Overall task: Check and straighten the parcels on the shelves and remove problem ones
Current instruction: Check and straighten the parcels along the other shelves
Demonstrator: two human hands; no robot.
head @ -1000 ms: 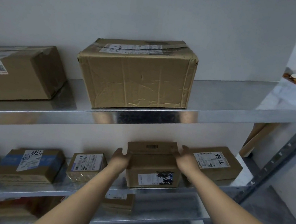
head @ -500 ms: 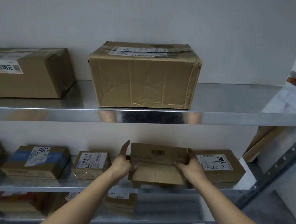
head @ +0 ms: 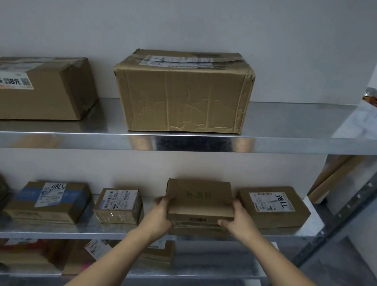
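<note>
The flat brown cardboard parcel (head: 199,200) lies with its long axis from left to right, nearly parallel to the front edge of the silver metal middle shelf (head: 290,234). Its broad plain face, which carries some dark handwriting, points up and a little toward the person. A narrow long side with a small dark label points to the front. One second ago a face with a white and blue printed label looked toward the person. Half a second ago that label was out of view and a face with a folded flap showed at the front, so the parcel has been rolled over between the hands, and the hands have stayed at its two ends. The left hand (head: 161,213) grips the left end, with the thumb over the top near the front corner and the other fingers hidden behind and below. The right hand (head: 240,221) grips the right end, thumb on the top edge and fingers curled along the front side. The parcel is at the front of the middle shelf, between the small brown box with a white barcode label (head: 118,205) and the flat brown box with a handwritten white label (head: 272,205), near both. I cannot tell whether it touches the shelf.
</note>
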